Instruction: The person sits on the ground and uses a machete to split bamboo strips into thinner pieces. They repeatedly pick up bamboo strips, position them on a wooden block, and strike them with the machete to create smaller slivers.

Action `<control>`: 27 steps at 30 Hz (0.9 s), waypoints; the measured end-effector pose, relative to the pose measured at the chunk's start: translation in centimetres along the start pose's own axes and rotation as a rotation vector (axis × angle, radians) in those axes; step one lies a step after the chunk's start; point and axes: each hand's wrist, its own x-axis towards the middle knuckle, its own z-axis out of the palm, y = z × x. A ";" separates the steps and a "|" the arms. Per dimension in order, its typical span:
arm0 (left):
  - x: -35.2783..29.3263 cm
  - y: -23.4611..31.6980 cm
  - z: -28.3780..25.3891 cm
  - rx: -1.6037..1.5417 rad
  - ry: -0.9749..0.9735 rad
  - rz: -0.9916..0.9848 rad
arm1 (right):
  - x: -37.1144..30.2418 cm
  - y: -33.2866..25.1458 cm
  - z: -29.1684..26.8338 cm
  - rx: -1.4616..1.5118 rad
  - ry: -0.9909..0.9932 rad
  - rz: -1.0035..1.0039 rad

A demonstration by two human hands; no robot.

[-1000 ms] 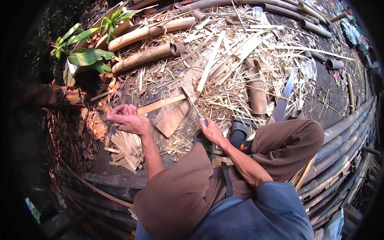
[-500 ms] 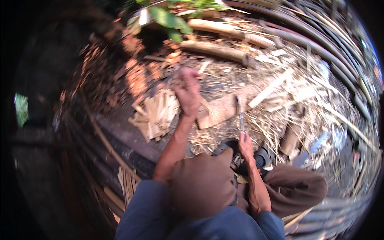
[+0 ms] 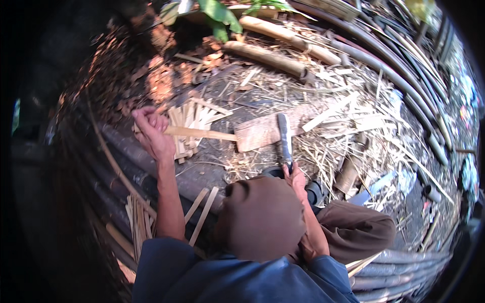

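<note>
"Head view, starting close in: what is nearest to you?"

"Raised trouser knee [image 3: 262,217], brown cloth, and just past it my right hand [image 3: 296,178], its fingers wrapped round the dark handle of a broad-bladed knife [image 3: 285,135]. The blade points away from me across the wooden board [image 3: 257,133], probably so the edge is clear of my knee."

"And on the other side?"

"My left hand [image 3: 155,136] is clamped on one end of a bamboo strip [image 3: 202,133]. I'd say I grip it that far out so my fingers are well apart from the steel."

"Where does the strip's other end go?"

"To the left edge of the board. Whether it rests on the wood or hangs just above, I can't tell. The board presumably lies there to take the blade's bite."

"Anything past that?"

"A fanned pile of slats [image 3: 194,114] just behind the strip, likely placed for my left arm's reach. Shavings [image 3: 323,156] spread to the right, what looks like a handsaw [image 3: 376,187] beside them. Farther off lie bamboo tubes [image 3: 265,59], then green leaves [image 3: 217,14]."
</note>
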 end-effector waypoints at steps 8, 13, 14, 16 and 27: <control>-7.3 -11.7 3.6 0.427 -0.198 0.032 | 13.1 3.1 -4.6 0.671 0.448 0.106; -8.3 -14.1 0.5 0.421 -0.235 -0.025 | 14.6 -1.0 -4.6 1.180 0.274 0.046; -8.0 -13.9 0.5 0.371 -0.220 -0.084 | 14.0 -1.8 -4.8 1.185 0.301 0.021; -6.4 -12.8 0.1 0.286 -0.158 -0.184 | 10.8 -4.4 -5.2 1.170 0.198 -0.066; 0.8 -13.1 11.2 0.250 -0.686 -0.478 | -1.1 -6.7 -9.1 0.313 -0.383 -0.491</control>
